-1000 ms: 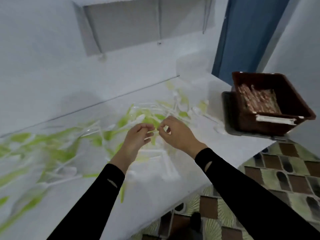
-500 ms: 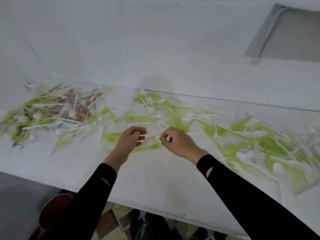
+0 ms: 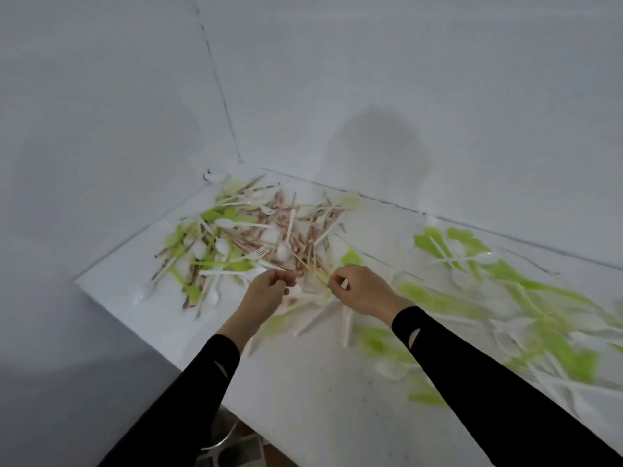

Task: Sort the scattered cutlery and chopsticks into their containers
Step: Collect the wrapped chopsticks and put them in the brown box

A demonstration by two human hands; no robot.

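Scattered cutlery and chopsticks (image 3: 269,237) lie in a mixed heap in the far left corner of the white desk (image 3: 320,406): brown-marked sticks, white spoons and forks, green pieces. A second, blurred spread of green and white cutlery (image 3: 512,298) runs along the right. The left hand (image 3: 266,293) and right hand (image 3: 362,293) hover at the heap's near edge, each grip curled with fingertips drawn in; whether either is clamped on a piece cannot be told

Left hand (image 3: 268,293) and right hand (image 3: 362,291) out front, near each other, knuckles up, fingers curled; grip unclear
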